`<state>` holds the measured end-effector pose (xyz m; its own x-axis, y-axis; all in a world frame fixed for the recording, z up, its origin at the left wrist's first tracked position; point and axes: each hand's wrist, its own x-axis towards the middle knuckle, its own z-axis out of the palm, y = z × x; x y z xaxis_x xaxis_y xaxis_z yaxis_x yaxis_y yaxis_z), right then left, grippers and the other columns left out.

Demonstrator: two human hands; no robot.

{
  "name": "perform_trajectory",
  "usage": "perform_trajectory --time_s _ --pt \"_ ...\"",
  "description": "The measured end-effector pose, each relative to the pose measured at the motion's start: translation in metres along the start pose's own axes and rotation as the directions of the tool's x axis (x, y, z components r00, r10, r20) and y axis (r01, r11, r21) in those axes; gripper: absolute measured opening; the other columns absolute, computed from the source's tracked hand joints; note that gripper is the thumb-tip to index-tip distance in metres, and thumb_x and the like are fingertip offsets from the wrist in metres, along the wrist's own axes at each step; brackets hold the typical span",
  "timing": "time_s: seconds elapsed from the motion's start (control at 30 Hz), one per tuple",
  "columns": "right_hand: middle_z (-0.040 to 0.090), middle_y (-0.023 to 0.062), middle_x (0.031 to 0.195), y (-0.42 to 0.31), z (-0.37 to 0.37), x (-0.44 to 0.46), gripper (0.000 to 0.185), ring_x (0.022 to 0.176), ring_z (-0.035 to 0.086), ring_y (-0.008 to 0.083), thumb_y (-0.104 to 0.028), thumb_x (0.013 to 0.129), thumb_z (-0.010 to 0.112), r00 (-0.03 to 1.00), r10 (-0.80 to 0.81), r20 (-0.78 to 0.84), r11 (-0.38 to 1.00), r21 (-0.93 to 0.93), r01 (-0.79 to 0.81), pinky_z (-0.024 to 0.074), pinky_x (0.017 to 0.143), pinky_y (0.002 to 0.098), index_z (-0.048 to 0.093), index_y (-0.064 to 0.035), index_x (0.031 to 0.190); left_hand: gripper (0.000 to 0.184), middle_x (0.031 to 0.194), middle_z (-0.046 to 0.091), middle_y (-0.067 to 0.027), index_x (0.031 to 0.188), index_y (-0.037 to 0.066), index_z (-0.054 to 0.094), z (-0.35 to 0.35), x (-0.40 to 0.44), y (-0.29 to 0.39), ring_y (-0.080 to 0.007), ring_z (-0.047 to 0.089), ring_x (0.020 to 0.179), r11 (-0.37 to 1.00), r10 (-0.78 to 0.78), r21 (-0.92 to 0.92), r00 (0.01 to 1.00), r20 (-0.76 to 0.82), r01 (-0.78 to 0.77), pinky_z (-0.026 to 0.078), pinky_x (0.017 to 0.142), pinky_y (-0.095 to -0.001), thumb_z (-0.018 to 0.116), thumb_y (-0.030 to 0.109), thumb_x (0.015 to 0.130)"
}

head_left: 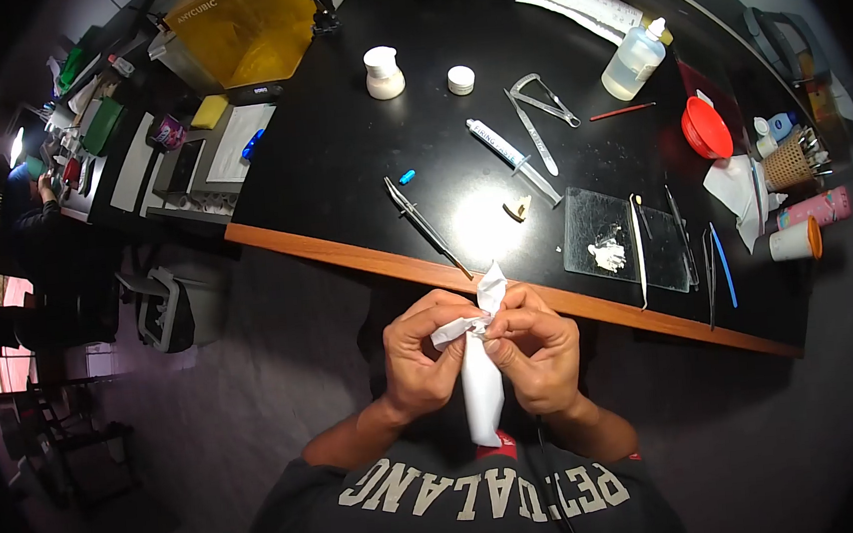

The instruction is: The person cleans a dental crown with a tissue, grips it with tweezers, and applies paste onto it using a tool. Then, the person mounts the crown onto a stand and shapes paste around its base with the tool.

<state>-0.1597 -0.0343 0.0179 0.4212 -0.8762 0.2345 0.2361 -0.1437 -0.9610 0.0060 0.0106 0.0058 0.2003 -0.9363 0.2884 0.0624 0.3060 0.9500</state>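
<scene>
White tissue (483, 392) is partly hidden by two pinching hands (421, 355) (544, 359).

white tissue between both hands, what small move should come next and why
Perhaps the right hand should ease back a fold of the white tissue while the left hand steadies it: both hands pinch it, it is bunched between them, and the folds hide whatever might be inside.

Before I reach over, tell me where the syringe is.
In the head view, the syringe lies on the black table just right of centre, below the small white jar and beside the metal caliper.
</scene>
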Motion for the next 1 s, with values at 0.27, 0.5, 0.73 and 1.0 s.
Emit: perform_trajectory --time_s 0.27,0.5,0.73,1.0 --pt "0.062 0.0106 0.108 -0.002 0.024 -0.005 0.007 0.096 0.066 0.0130 0.007 0.096 0.073 1.000 -0.016 0.000 1.000 -0.016 0.016 0.0577 0.084 0.0250 0.071 0.0059 0.103 0.019 0.077 0.059 -0.0080 0.076 0.000 0.059 -0.002 0.007 -0.018 -0.0138 0.056 0.068 0.980 0.191 0.080 0.967 -0.170 -0.180 0.043 0.060 -0.0300 0.053 0.004 0.094" --pt "0.065 0.0084 0.106 0.004 0.020 0.000 0.008 0.095 0.063 0.0145 -0.002 0.104 0.068 0.930 0.347 0.118 0.765 0.538 -0.354 0.0540 0.084 0.0303 0.066 0.0021 0.110 0.023 0.071 0.056 -0.0088 0.068 0.001 0.055 -0.026 0.008 -0.016 -0.0137 0.051 0.065 0.981 -0.003 -0.187 0.974 -0.226 -0.040 0.039 0.061 -0.0300 0.050 0.007 0.090" --pt "0.068 0.0056 0.104 0.006 0.012 0.011 0.011 0.096 0.060 0.0143 -0.012 0.105 0.067 0.779 0.546 0.309 0.363 0.751 -0.552 0.0479 0.082 0.0307 0.069 -0.0027 0.110 0.014 0.093 0.062 -0.0024 0.107 0.000 0.059 -0.023 0.016 0.018 -0.0055 0.054 0.079 0.974 0.032 0.222 0.936 -0.351 0.050 0.045 0.069 -0.0250 0.050 0.010 0.109" --pt "0.067 0.0053 0.106 0.016 0.019 0.006 0.009 0.106 0.062 0.0120 0.001 0.102 0.070 0.964 0.261 0.058 0.886 0.381 -0.263 0.0510 0.094 0.0292 0.067 0.0011 0.111 0.011 0.102 0.069 -0.0116 0.100 -0.003 0.072 -0.016 0.008 0.009 -0.0131 0.065 0.090 0.983 0.048 0.180 0.996 -0.077 -0.034 0.051 0.078 -0.0265 0.079 -0.003 0.091"
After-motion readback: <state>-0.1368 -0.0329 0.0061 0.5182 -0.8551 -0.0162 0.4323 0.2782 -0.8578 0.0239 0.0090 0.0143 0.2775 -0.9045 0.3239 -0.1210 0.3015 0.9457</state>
